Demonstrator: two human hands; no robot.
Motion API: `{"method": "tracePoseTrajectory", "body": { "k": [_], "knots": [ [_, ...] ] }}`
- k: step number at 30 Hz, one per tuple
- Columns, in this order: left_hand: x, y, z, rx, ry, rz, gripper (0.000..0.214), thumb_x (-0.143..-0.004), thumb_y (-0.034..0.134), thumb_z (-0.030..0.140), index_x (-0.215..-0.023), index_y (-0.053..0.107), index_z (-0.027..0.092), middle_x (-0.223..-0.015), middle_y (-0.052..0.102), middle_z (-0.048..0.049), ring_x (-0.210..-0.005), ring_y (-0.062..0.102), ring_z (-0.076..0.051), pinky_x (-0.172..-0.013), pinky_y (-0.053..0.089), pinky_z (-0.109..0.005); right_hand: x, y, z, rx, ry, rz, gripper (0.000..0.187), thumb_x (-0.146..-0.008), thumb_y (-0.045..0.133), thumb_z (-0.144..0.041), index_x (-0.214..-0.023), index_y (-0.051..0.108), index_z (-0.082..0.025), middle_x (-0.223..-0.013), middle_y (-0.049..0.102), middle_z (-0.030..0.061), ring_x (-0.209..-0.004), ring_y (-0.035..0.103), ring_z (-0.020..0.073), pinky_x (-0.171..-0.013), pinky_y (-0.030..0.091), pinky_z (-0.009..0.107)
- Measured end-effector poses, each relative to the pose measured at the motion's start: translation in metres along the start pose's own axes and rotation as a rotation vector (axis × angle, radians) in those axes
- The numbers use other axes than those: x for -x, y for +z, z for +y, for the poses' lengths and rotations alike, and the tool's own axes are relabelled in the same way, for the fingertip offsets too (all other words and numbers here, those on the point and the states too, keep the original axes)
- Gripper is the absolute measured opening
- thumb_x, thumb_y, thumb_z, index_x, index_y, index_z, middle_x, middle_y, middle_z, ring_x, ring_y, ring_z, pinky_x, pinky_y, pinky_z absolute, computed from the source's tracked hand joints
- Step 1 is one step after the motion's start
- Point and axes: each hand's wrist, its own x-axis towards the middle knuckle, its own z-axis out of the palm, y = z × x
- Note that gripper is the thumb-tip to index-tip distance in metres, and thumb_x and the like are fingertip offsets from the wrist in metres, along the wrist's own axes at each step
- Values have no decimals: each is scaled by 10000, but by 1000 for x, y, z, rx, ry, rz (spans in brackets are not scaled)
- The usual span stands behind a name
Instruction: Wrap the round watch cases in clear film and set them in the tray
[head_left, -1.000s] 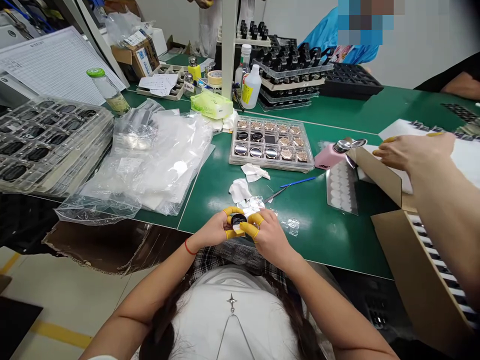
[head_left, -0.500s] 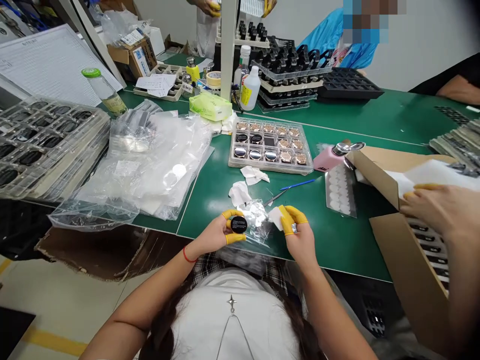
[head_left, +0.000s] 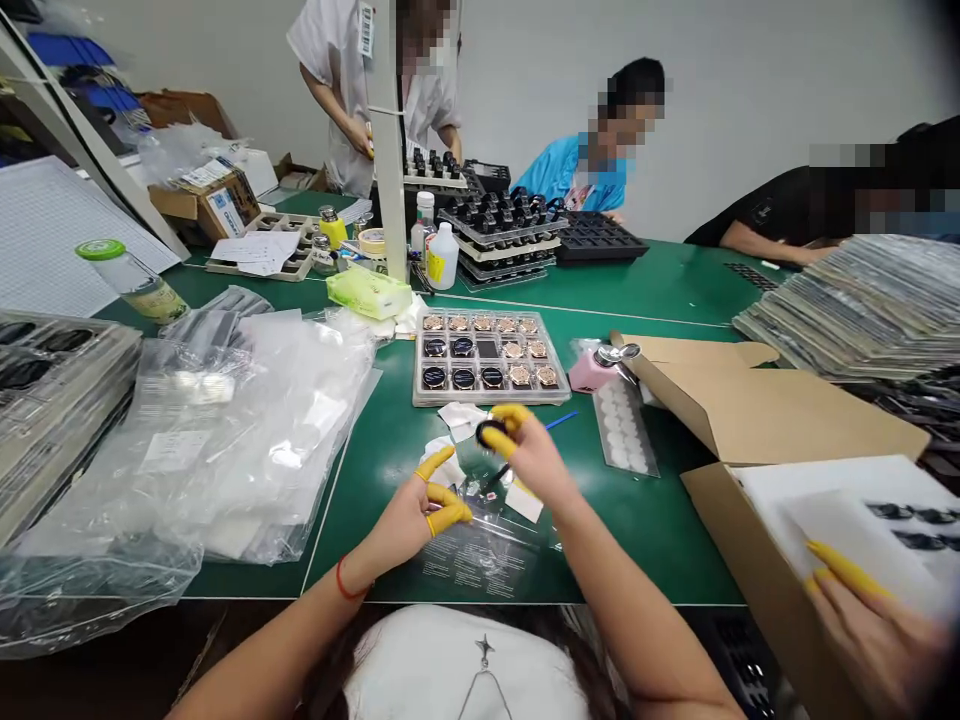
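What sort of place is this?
Probably a watch assembly or packing workshop: a compartment tray of round watch-like parts, stacked trays of black watch-like pieces, and yellow finger covers.

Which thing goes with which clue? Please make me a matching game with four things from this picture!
Things:
1. round black piece
2. left hand
3. pink bottle
4. glass jar

Clues:
A. just right of the clear tray in the picture
B. has a green lid
C. held in the right hand
D. fingers spread, holding nothing

Right pairs: 1-C, 2-D, 3-A, 4-B.
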Motion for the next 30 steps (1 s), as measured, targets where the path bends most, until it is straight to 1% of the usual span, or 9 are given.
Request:
{"method": "tracePoseTrajectory", "body": {
  "k": [3, 5, 8, 12, 16, 19, 23, 27, 30],
  "knots": [
    [11, -7, -9, 32, -5, 14, 684, -749, 682, 397, -1311, 392, 136, -747, 691, -36, -748, 651, -174, -820, 473, -350, -69, -30, 5, 193, -60, 247, 335, -785, 585, -381, -1034, 527, -165, -908, 628, 54, -773, 589, 165, -702, 462, 283],
    [21, -13, -18, 54, -13, 45, 614, -744, 685, 409, -1244, 454, 137, -746, 690, -37, -739, 650, -175, -810, 475, -352, -116, -40, 9, 515, -54, 355, 341, -855, 475, -339, -1125, 497, -132, -1000, 625, 96, -845, 586, 174, -749, 451, 292],
    [33, -22, -33, 126, -11, 99, 553, -743, 682, 422, -1182, 493, 144, -728, 686, -29, -719, 643, -172, -784, 478, -350, -165, -36, 16, 686, -28, 308, 318, -887, 422, -259, -1148, 525, -109, -1039, 616, 129, -913, 562, 203, -807, 424, 331],
    [43, -29, -42, 191, -32, 142, 491, -767, 659, 415, -1154, 506, 155, -746, 676, -24, -733, 635, -166, -798, 475, -353, -184, -29, 24, 841, -21, 186, 267, -823, 532, -176, -1074, 625, -167, -1107, 588, 128, -1072, 481, 256, -913, 357, 368],
    [44, -29, -41, 142, -35, 85, 439, -791, 634, 404, -1129, 521, 149, -749, 669, -32, -735, 634, -170, -796, 473, -361, -180, -51, 31, 977, 79, 227, 257, -814, 571, -232, -1030, 648, -116, -1207, 502, 197, -1209, 330, 350, -970, 277, 461],
    [42, -28, -43, 96, -23, 40, 449, -788, 634, 413, -1131, 526, 143, -751, 678, -43, -743, 639, -182, -795, 471, -370, -176, -69, 36, 1023, 183, 228, 282, -752, 659, -305, -937, 663, -91, -1128, 532, 216, -1150, 379, 372, -891, 343, 449],
    [43, -27, -47, 150, 14, 84, 463, -780, 646, 409, -1136, 511, 145, -763, 683, -41, -747, 644, -179, -813, 468, -374, -164, -70, 26, 1045, 162, 253, 248, -763, 613, -233, -977, 630, -109, -1020, 593, 175, -1064, 463, 327, -844, 372, 404],
    [45, -26, -44, 206, 22, 90, 457, -772, 659, 400, -1110, 510, 130, -739, 672, -36, -718, 646, -172, -806, 480, -377, -104, -46, 0, 933, -8, 294, 294, -832, 502, -194, -1118, 547, -147, -1023, 616, 119, -979, 530, 251, -835, 399, 368],
    [44, -20, -38, 212, 18, -23, 567, -772, 661, 391, -1231, 448, 134, -723, 652, -25, -691, 640, -167, -788, 492, -382, -25, -12, -14, 450, -269, 67, 160, -842, 531, -249, -985, 591, -210, -907, 636, 51, -798, 572, 191, -736, 459, 331]
  ]
}}
